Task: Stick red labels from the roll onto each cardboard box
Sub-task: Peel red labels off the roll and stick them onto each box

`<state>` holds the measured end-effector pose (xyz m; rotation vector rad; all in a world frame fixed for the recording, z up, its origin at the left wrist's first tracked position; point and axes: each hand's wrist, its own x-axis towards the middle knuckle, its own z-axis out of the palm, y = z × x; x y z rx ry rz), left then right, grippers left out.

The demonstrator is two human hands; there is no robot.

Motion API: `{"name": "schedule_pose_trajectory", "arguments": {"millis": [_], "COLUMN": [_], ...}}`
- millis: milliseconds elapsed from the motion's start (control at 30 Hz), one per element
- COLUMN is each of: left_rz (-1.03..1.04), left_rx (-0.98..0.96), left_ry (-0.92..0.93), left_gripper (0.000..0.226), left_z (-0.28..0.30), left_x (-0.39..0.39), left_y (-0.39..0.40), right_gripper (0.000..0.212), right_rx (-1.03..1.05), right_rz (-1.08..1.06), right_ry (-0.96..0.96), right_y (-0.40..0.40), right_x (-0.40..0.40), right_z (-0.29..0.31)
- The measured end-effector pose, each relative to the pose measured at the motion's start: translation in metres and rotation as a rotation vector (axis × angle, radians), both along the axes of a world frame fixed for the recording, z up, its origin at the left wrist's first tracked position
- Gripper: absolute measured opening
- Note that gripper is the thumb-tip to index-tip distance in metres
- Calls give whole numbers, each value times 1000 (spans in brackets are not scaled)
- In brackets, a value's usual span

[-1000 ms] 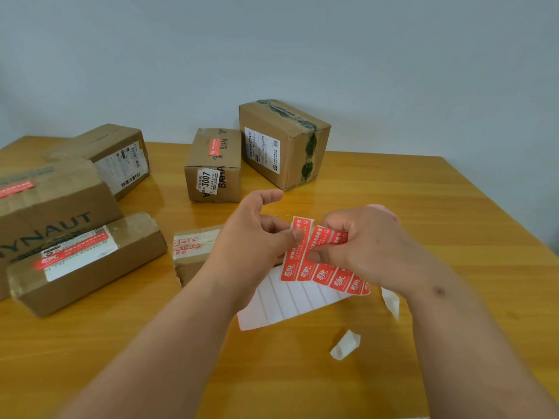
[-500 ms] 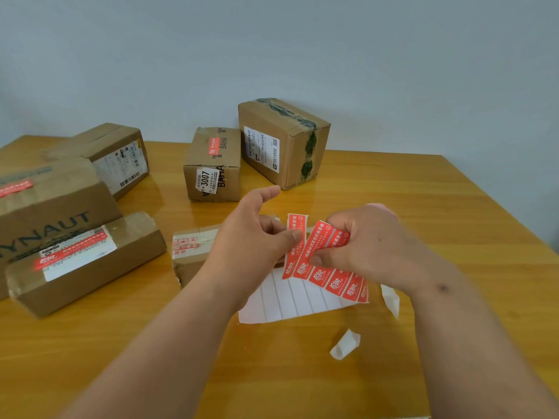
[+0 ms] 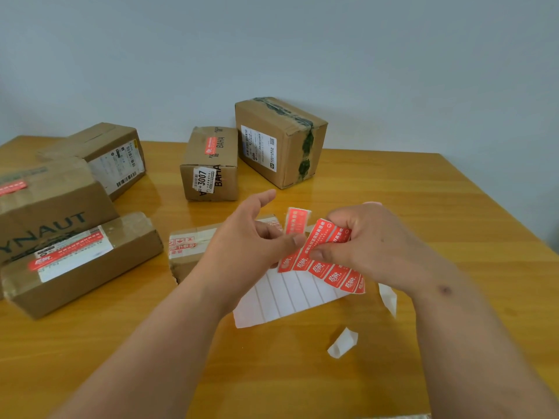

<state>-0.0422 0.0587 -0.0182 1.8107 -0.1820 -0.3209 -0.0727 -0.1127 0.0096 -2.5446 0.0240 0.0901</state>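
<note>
My right hand (image 3: 363, 246) pinches a strip of red labels (image 3: 329, 267) on white backing, held above the table's middle. My left hand (image 3: 257, 246) pinches one red label (image 3: 295, 222) whose top end has lifted off the strip. Several cardboard boxes lie around: a small flat one (image 3: 187, 252) right behind my left hand, a long one (image 3: 84, 261) with a red label at the left, a large one (image 3: 45, 207) at the far left, a box marked 3007 (image 3: 211, 167) with a red label, and a taller box (image 3: 281, 140) at the back.
Another box (image 3: 112, 152) stands at the back left. The empty white backing (image 3: 281, 297) hangs under the strip. Two peeled paper scraps (image 3: 343, 346) lie on the wooden table (image 3: 453, 207) near my right forearm. A grey wall rises behind.
The single red label has peeled further away from the strip, its top end now standing apart. Both hands stay at about the same place.
</note>
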Motion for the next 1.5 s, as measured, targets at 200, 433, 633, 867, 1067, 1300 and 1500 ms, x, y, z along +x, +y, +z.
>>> {"name": "schedule_pose_trajectory", "arguments": {"millis": [200, 433, 633, 867, 1067, 1300, 1500], "left_rz": [92, 179, 249, 217, 187, 124, 19], "left_rx": [-23, -6, 33, -61, -165, -285, -344], "left_ry": [-44, -123, -165, -87, -54, 56, 149], "left_gripper": [79, 78, 76, 71, 66, 71, 73], "left_z": [-4, -9, -7, -3, -1, 2, -5], "left_x": [5, 7, 9, 11, 9, 5, -1], "left_y": [-1, -1, 1, 2, 2, 12, 23], "right_gripper": [18, 18, 18, 58, 17, 16, 6], "right_rx": [58, 153, 121, -205, 217, 511, 664], "right_rz": [-9, -60, -147, -351, -64, -93, -161], "right_ry": [-4, -24, -65, -423, -108, -121, -84], "right_y": [0, -8, -16, -2, 24, 32, 29], "right_x": [-1, -6, -6, 4, -1, 0, 1], "right_z": [0, 3, 7, -1, -11, -20, -22]}}
